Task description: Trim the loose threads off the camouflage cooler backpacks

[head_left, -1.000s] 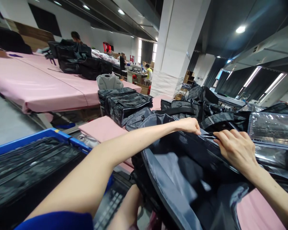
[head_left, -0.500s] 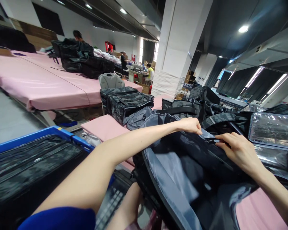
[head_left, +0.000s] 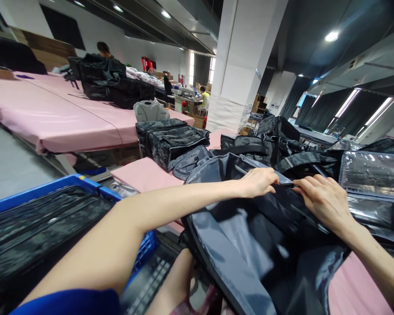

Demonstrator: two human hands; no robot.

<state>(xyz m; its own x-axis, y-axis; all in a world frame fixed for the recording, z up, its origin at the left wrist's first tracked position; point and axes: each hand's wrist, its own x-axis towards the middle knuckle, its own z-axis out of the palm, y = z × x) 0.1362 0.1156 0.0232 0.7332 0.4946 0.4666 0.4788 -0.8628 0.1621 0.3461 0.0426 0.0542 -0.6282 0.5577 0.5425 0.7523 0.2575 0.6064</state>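
A large black bag [head_left: 236, 236] with a shiny grey lining lies opened wide in front of me, its inside facing up. My left hand [head_left: 260, 181] reaches across it and pinches the bag's far edge. Close by on the right, my right hand [head_left: 323, 199] grips the same edge between thumb and fingers. A short dark stretch of the edge, which looks like a zipper strip, runs taut between the two hands. Fingertips on both sides partly hide what they hold.
A blue crate [head_left: 75, 179] at left holds dark camouflage bags. Behind my bag stand more camouflage bags [head_left: 177, 140]. Clear plastic panels [head_left: 374, 175] lie at right. A pink-covered table [head_left: 68, 118], a white pillar [head_left: 236, 65] and several people at work are farther off.
My left hand has moved slightly down, and my right hand has shifted a little up and left. The bag's near side has opened wider, showing more grey lining.
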